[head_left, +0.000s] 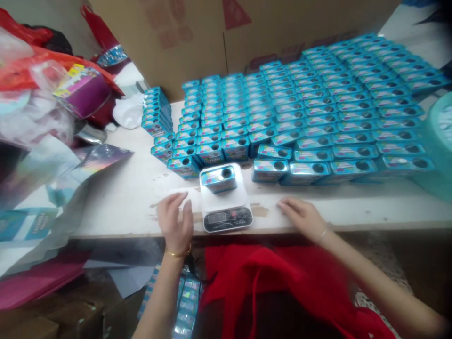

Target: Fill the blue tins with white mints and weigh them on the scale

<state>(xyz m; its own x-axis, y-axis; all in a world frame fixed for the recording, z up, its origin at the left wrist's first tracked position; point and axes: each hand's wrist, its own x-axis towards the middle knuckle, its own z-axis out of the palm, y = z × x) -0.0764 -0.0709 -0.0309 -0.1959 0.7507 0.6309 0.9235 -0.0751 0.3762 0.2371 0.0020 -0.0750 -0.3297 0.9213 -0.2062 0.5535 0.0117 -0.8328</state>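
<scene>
A small blue tin [219,181] with a dark oval spot on its top stands on a white kitchen scale [221,201] with a black control panel. To the left of the scale is my left hand [175,221], its thumb and fingers apart and nothing held in it. My right hand [302,216] lies over the table [278,226] near its front edge, right of the scale. Its fingers stretch loosely to the left, with no object seen in them. Rows of similar blue tins [310,169] fill the table behind the scale and to the right.
A large cardboard box [197,42] stands behind the rows. At the left are a purple box [83,92], plastic bags [31,117] and shiny printed sheets [102,160]. A teal basin [438,136] sits at the right edge. More blue packs [187,306] are below the table.
</scene>
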